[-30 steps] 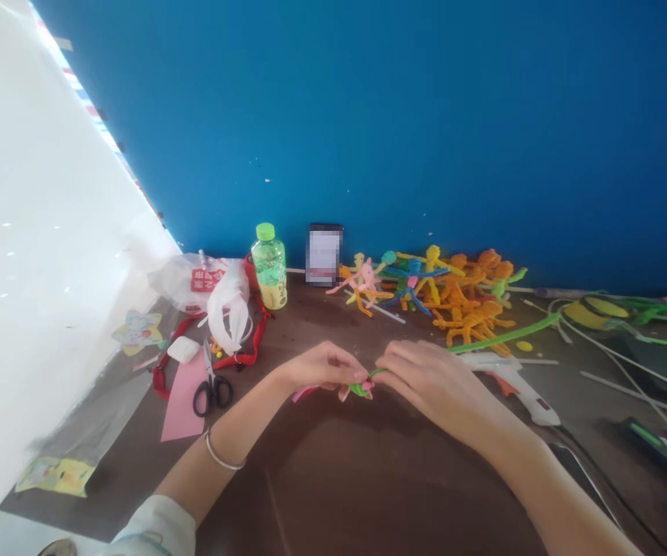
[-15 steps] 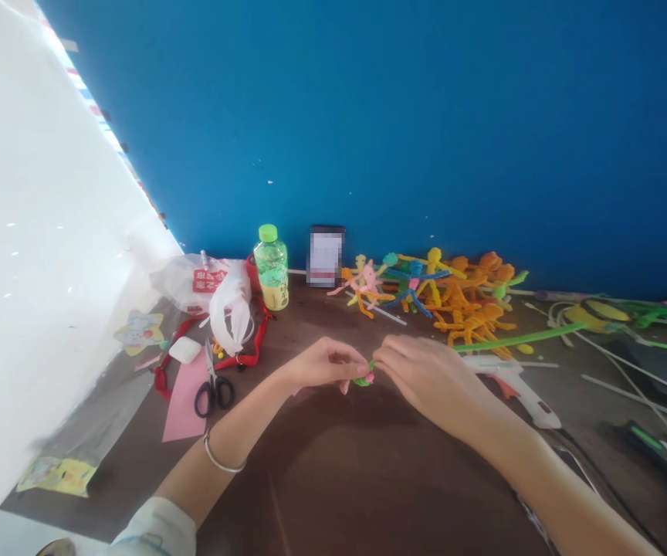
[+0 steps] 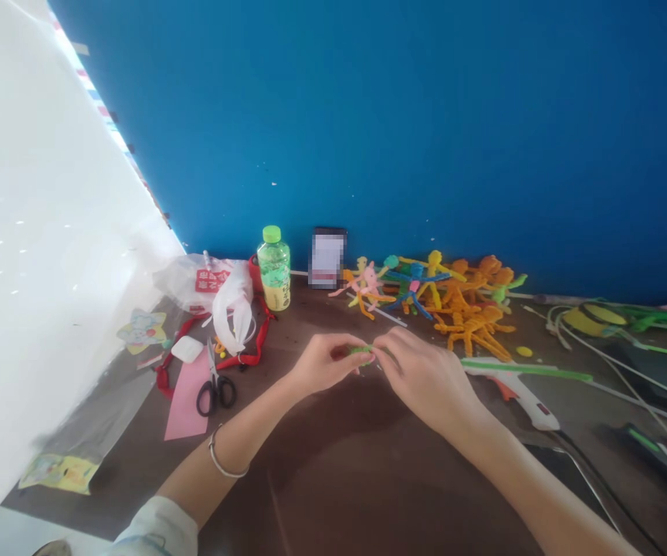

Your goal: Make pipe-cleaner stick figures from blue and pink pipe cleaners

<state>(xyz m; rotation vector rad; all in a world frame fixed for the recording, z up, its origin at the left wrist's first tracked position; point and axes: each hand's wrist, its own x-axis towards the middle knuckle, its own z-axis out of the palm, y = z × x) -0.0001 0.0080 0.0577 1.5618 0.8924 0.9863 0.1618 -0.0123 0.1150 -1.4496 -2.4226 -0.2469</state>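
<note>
Over the middle of the table, my left hand (image 3: 327, 364) is closed in a pinch on a small bunched green pipe cleaner (image 3: 361, 351), most of it hidden by fingers. Fingertips of my right hand (image 3: 423, 374) meet it from the other side, also pinched on the green pipe cleaner. A long straight green length (image 3: 533, 371) sticks out to the right from behind my right hand, passing above a white glue gun (image 3: 527, 398). Behind the hands lie pipe-cleaner figures: a pink one (image 3: 370, 282), a blue one (image 3: 414, 284) and several orange ones (image 3: 475, 309).
Black-handled scissors (image 3: 216, 390) rest on pink paper (image 3: 186, 409) at left, near a white plastic bag (image 3: 232, 316) and a red strap (image 3: 261, 340). A green-capped bottle (image 3: 274, 270) and a phone (image 3: 327, 259) stand by the blue wall. Cords and tools lie at right.
Both hands have risen slightly, and my right fingers have shifted against the left ones. The long green length has swung lower on the right. The pink bit between my fingers is now mostly hidden.
</note>
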